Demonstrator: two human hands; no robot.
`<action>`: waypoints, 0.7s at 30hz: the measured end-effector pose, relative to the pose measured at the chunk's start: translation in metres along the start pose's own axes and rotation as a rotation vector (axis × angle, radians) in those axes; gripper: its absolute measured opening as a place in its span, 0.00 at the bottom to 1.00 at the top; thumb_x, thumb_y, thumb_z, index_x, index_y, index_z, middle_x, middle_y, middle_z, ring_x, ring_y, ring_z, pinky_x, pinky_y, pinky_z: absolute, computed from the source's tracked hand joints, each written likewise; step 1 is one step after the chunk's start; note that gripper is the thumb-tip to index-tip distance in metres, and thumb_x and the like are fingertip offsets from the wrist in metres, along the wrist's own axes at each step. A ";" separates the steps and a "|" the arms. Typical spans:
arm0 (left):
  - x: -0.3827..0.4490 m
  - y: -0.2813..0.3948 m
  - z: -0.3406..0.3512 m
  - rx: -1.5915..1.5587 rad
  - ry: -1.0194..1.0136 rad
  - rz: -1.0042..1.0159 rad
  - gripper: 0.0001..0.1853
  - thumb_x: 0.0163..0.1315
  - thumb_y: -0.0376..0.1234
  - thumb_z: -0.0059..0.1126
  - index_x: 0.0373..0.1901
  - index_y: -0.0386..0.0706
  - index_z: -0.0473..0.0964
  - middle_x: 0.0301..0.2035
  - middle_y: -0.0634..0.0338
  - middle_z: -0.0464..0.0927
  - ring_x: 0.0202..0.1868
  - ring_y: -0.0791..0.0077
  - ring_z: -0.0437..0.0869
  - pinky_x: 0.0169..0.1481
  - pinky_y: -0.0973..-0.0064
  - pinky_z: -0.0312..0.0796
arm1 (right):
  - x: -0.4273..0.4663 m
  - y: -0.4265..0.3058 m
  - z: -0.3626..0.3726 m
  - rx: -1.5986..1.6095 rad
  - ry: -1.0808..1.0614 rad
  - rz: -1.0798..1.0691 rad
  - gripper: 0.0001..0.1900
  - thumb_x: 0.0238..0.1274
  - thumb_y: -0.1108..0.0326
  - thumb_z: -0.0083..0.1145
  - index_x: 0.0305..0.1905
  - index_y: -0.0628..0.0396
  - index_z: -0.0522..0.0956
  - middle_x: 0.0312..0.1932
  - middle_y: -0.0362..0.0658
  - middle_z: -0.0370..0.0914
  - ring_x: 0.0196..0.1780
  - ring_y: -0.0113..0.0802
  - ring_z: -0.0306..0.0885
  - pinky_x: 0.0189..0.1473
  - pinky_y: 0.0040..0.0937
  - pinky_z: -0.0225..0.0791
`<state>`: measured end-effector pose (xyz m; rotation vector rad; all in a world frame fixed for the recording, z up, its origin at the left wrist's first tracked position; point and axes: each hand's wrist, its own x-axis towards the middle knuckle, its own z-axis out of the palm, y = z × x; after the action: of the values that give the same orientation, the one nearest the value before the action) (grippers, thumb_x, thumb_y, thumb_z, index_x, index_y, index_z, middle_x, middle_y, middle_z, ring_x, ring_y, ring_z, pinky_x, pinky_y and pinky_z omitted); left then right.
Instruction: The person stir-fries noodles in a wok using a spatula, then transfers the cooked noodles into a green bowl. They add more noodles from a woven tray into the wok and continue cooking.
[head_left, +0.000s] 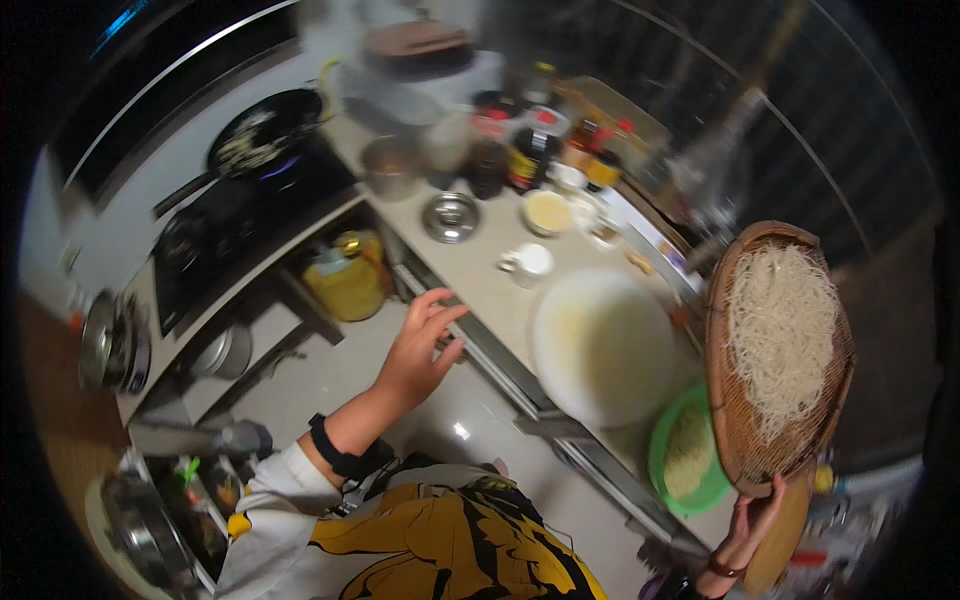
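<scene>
My left hand (424, 349) is empty, its fingers apart, in front of the counter edge. In my right hand (756, 517) is the near rim of a woven bamboo tray (724, 427), held tilted at the right with a mass of thin pale noodles (784, 330) on it. A green plastic bowl (660, 480) with pale shredded food sits partly behind the tray. Beside it on the counter lies a large white round plate or board (604, 345). A black frying pan (266, 135) with food in it stands over a blue flame at the upper left.
The counter (487, 277) holds a steel lid (451, 217), a bowl of yellowish contents (547, 213), a white cup (534, 259) and several sauce bottles (532, 157). Below the gas stove (225, 225) stands a jug of yellow liquid (349, 285). Stacked metal pans (116, 345) are at the far left.
</scene>
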<state>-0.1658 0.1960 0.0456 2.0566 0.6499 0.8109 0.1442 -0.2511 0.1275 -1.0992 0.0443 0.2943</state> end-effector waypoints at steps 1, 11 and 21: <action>0.007 -0.006 -0.023 -0.071 0.020 -0.003 0.24 0.61 0.23 0.58 0.60 0.44 0.71 0.63 0.53 0.62 0.60 0.62 0.71 0.55 0.71 0.73 | -0.004 0.021 0.033 -0.049 -0.056 -0.001 0.24 0.63 0.63 0.60 0.61 0.60 0.70 0.58 0.47 0.75 0.58 0.41 0.75 0.58 0.38 0.73; -0.023 -0.060 -0.242 -0.465 0.243 -0.200 0.41 0.66 0.24 0.45 0.78 0.46 0.38 0.72 0.52 0.52 0.71 0.61 0.61 0.68 0.70 0.63 | -0.062 0.239 0.351 -0.025 -0.754 0.621 0.22 0.63 0.65 0.57 0.60 0.60 0.72 0.58 0.49 0.76 0.60 0.45 0.74 0.64 0.45 0.66; 0.049 -0.072 -0.432 -0.602 0.924 -0.062 0.24 0.67 0.40 0.54 0.59 0.34 0.67 0.51 0.52 0.77 0.52 0.64 0.80 0.59 0.67 0.73 | -0.156 0.388 0.632 0.164 -1.189 1.202 0.21 0.69 0.69 0.50 0.64 0.62 0.66 0.59 0.52 0.75 0.62 0.47 0.74 0.64 0.49 0.68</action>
<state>-0.4617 0.4824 0.2011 1.0496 0.8060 1.6949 -0.1750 0.4364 0.1067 -0.4729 -0.3394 1.9370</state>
